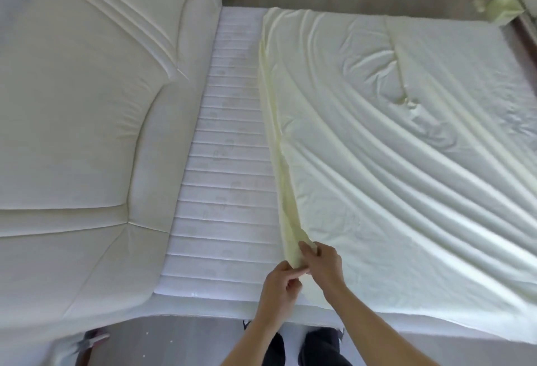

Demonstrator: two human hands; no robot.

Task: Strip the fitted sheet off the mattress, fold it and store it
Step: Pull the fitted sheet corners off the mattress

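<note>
Both hands, left (pixel 280 280) and right (pixel 322 261), pinch the pale yellow sheet's (pixel 406 147) loosened edge over the bare mattress (pixel 223 191).

mattress (pixel 229 191), fitted sheet (pixel 406 162) partly covering

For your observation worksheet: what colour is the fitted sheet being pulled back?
Pale yellow; the fitted sheet shows best in the head view.

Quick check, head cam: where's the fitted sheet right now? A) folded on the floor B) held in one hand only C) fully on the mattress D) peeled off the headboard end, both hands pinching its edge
D: the pale yellow fitted sheet is pulled back, baring a quilted strip of mattress beside the headboard, and the left hand and right hand both pinch its gathered edge.
</note>
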